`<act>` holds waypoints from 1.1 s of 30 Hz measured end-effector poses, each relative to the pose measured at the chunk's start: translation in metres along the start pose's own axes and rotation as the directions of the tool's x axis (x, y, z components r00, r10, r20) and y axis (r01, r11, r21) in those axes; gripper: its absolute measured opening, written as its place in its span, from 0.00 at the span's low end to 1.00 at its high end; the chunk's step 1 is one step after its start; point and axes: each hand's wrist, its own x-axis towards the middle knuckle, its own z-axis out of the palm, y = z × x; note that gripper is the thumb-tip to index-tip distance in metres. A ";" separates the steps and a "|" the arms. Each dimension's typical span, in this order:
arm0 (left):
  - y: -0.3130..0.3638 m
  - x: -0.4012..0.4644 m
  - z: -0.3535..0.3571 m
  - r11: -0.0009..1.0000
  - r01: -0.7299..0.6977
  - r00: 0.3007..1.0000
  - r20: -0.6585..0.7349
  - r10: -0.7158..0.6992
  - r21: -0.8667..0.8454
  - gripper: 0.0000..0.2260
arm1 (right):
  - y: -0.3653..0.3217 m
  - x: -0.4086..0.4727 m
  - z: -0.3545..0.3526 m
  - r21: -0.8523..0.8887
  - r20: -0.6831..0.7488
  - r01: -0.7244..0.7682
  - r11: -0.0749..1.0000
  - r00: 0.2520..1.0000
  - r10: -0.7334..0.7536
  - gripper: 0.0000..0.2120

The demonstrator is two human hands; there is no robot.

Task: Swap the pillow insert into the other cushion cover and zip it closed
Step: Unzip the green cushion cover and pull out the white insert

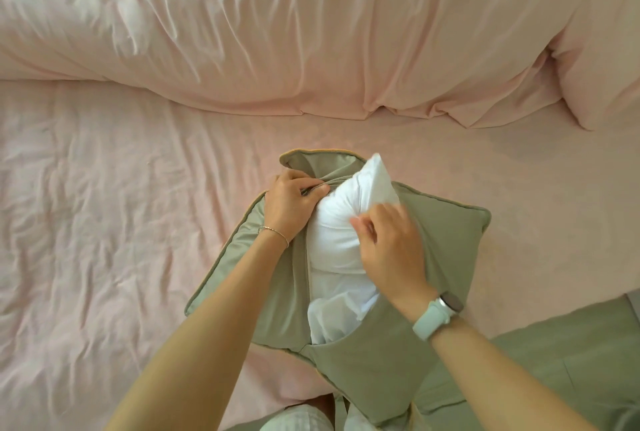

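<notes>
On the pink bed sheet [121,205], the left hand [291,203] pinches the sage-green cushion cover's [446,222] zipper edge to brace the opening, while the right hand's [389,250] fingers clench the white pillow insert [346,222], half out of it.

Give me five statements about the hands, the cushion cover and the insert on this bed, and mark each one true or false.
1. The white insert sticks out of the open green cushion cover. True.
2. The left hand grips the cover's edge by the opening. True.
3. The right hand rests flat on the pink sheet. False: it is bunching the insert's white fabric.
4. The cover is zipped closed. False: the opening gapes, with insert showing along it.
5. A pale green watch sits on the right wrist. True.
</notes>
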 end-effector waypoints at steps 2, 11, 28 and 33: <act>-0.002 -0.006 -0.003 1.000 -0.014 0.999 -0.032 0.013 -0.008 0.12 | -0.004 0.024 -0.001 -0.131 -0.046 0.019 0.991 0.999 -0.025 0.09; -0.020 -0.054 0.001 0.995 -0.052 0.966 -0.247 0.073 0.089 0.20 | -0.004 0.038 0.017 -0.315 0.190 0.323 0.893 0.943 -0.274 0.19; -0.022 -0.026 0.003 0.924 0.382 0.892 -0.245 -0.379 -0.039 0.10 | 0.021 -0.001 -0.050 -0.131 -0.007 0.215 0.968 0.976 -0.217 0.23; -0.035 -0.035 -0.005 0.994 0.077 0.973 -0.213 -0.093 -0.081 0.08 | 0.011 0.008 -0.044 -0.366 -0.025 0.101 0.925 0.993 -0.119 0.09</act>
